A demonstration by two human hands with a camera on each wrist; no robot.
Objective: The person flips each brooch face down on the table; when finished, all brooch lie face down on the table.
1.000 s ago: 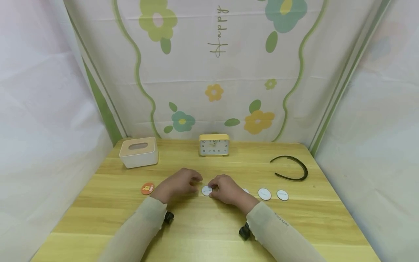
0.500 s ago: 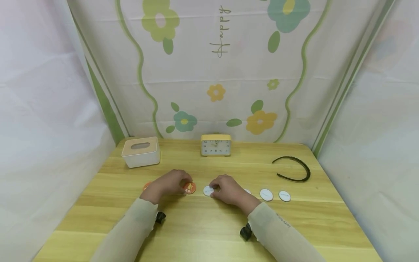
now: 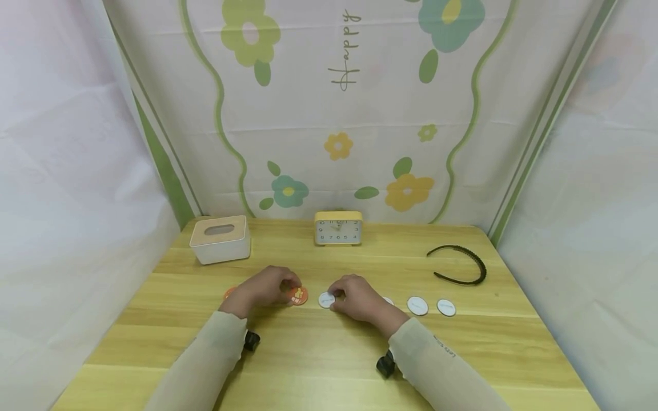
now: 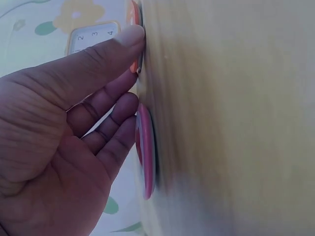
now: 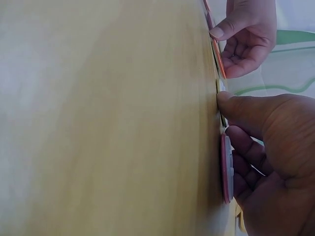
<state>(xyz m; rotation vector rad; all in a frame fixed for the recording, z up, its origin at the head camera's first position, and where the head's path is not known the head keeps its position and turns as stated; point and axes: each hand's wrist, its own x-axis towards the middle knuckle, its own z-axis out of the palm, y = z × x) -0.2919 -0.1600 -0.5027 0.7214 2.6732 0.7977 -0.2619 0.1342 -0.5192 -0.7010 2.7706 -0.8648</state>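
My left hand (image 3: 263, 286) grips an orange round badge (image 3: 299, 295) with a yellow thumbs-up, its thumb on the badge's edge in the left wrist view. Just to the right, my right hand (image 3: 357, 297) pinches a round badge (image 3: 325, 299) lying with its white back up. Another orange badge (image 3: 229, 293) is mostly hidden behind my left wrist. In the left wrist view a pink-rimmed badge (image 4: 147, 152) lies beside my curled lower fingers. The right wrist view has a badge (image 5: 226, 169) with a raised grey back beneath my fingers.
White-backed badges (image 3: 417, 305) continue the row to the right, one partly covered by my right wrist. Behind them lies a black headband (image 3: 480, 268). A yellow clock (image 3: 338, 229) and a tissue box (image 3: 221, 242) stand at the table's back, before a flowered curtain.
My left hand has shifted left and down from beside the white-backed badge, and the orange thumbs-up badge now shows in its fingers. My right hand keeps its place.
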